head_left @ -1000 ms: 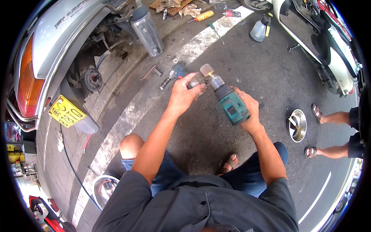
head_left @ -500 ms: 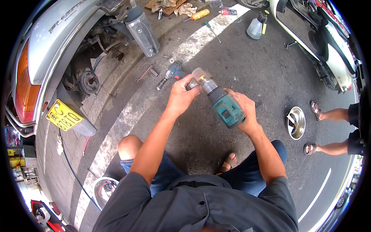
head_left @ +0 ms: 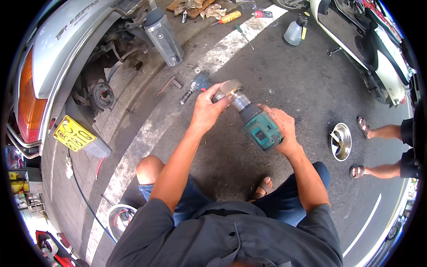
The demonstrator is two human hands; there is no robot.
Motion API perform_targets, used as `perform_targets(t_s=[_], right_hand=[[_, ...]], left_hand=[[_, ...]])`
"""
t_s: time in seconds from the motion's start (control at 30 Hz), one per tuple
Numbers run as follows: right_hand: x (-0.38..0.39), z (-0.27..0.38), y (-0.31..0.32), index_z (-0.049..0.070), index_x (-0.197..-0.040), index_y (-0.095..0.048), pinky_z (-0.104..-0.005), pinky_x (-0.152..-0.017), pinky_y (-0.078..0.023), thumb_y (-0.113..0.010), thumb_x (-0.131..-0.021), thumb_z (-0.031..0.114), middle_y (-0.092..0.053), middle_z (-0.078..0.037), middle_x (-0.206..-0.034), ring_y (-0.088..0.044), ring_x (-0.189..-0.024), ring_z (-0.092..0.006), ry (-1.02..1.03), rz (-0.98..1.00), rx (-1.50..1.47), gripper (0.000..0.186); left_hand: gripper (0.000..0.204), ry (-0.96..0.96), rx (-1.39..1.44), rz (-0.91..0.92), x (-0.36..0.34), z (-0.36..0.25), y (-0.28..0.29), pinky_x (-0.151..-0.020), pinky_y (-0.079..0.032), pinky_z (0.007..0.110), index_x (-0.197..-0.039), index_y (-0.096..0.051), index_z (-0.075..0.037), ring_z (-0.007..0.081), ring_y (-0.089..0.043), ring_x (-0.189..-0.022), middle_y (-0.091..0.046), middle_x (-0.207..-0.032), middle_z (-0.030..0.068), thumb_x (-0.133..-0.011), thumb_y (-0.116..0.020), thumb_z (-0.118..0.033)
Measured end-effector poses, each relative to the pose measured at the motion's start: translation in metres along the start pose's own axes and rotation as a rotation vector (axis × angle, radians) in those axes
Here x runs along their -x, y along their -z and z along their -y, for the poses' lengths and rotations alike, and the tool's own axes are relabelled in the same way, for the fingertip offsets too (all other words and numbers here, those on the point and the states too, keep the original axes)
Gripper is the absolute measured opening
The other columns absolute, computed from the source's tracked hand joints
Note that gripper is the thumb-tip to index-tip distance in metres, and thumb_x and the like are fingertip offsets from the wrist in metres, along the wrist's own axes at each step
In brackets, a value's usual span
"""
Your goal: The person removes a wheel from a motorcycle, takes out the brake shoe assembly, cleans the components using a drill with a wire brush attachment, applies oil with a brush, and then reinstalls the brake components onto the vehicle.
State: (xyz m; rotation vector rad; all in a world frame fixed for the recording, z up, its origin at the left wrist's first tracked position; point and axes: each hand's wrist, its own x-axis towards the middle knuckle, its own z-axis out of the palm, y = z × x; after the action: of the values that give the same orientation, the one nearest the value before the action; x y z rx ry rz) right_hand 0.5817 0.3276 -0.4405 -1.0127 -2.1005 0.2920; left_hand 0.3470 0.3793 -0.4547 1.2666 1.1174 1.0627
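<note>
In my right hand (head_left: 282, 128) is a teal cordless drill (head_left: 262, 130), its fingers wrapped round the grip and its chuck pointing up and left. My left hand (head_left: 209, 108) grips a round, cup-like metal part (head_left: 232, 86) right at the drill's tip. Something golden shows between chuck and part, perhaps a drill attachment; blur hides exactly how they meet. Just beyond my left hand, a second power tool (head_left: 199, 82), blue and black with a socket on its nose, lies on the asphalt. Beside it are a thin red-handled tool (head_left: 167, 84) and a small metal socket (head_left: 178, 83).
A silver scooter (head_left: 62, 53) with its rear wheel off stands at left, its hub (head_left: 102, 95) bare. Up ahead lie a screwdriver (head_left: 244, 35), a spray bottle (head_left: 296, 30) and cans. Right of me sit a metal bowl (head_left: 342, 142) and another person's sandalled feet (head_left: 364, 127).
The round metal part has tilted and shifted slightly rightward at the drill's tip. The drill has dipped a little toward me; both hands keep their hold.
</note>
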Motion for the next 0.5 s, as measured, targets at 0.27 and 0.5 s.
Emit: perform_targets(t_s=[0.27, 0.5], right_hand=[[-0.001, 0.005, 0.003, 0.004, -0.123, -0.059, -0.0378, -0.074, -0.053, -0.072, -0.067, 0.01, -0.068, -0.012, -0.097, -0.066, -0.082, -0.0308, -0.034, 0.006, 0.021, 0.057], [0.0, -0.011, 0.008, 0.004, -0.123, -0.059, -0.0376, -0.076, -0.054, -0.073, -0.066, 0.01, -0.068, -0.011, -0.105, -0.067, -0.086, -0.0306, -0.059, -0.056, 0.057, 0.059]], left_hand=[[0.039, -0.099, -0.027, -0.047, -0.004, 0.011, 0.004, -0.065, -0.047, 0.023, -0.123, -0.062, -0.004, 0.0054, -0.056, -0.071, -0.064, -0.084, -0.0017, -0.085, -0.07, -0.009], [0.038, -0.069, 0.1, -0.012, -0.003, 0.009, 0.002, -0.075, -0.049, 0.025, -0.123, -0.061, -0.004, 0.0077, -0.06, -0.079, -0.066, -0.093, 0.0005, -0.086, -0.069, -0.009]])
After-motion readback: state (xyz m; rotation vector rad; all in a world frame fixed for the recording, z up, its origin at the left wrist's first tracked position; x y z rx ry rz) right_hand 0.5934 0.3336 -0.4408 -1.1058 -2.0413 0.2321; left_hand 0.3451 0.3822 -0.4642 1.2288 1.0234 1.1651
